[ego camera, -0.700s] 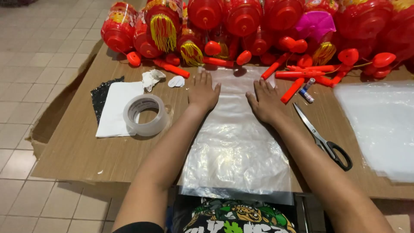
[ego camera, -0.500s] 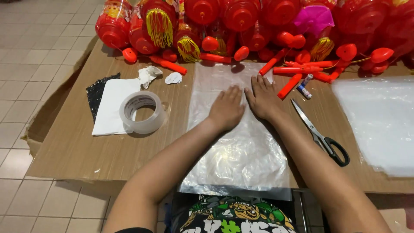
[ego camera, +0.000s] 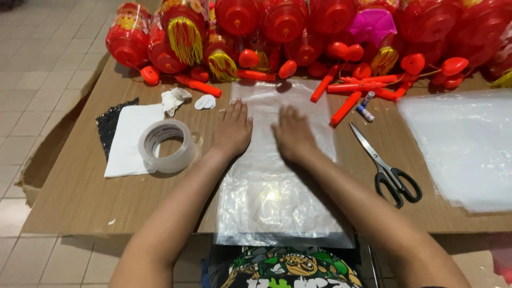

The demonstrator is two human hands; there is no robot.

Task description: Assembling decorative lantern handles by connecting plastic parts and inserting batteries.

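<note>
Both palms pressed flat, fingers spread, gripping nothing: left hand point(ego camera: 232, 130) and right hand point(ego camera: 292, 133) side by side on a clear plastic bag point(ego camera: 282, 192); bag spread lengthwise on the wooden table point(ego camera: 80, 197), near edge overhanging; tape roll point(ego camera: 166, 145) on white paper point(ego camera: 125, 140) just left; scissors point(ego camera: 386, 168) right; red lanterns point(ego camera: 288, 26) crowded behind.

Tape roll point(ego camera: 167, 145) on white paper point(ego camera: 128, 140); scissors point(ego camera: 388, 167) right; red lanterns point(ego camera: 282, 21) behind.

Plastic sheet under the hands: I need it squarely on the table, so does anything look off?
Yes. The plastic sheet overhangs the table's near edge, its bottom strip hanging past the wood. Both hands, left hand and right hand, press it flat.
</note>
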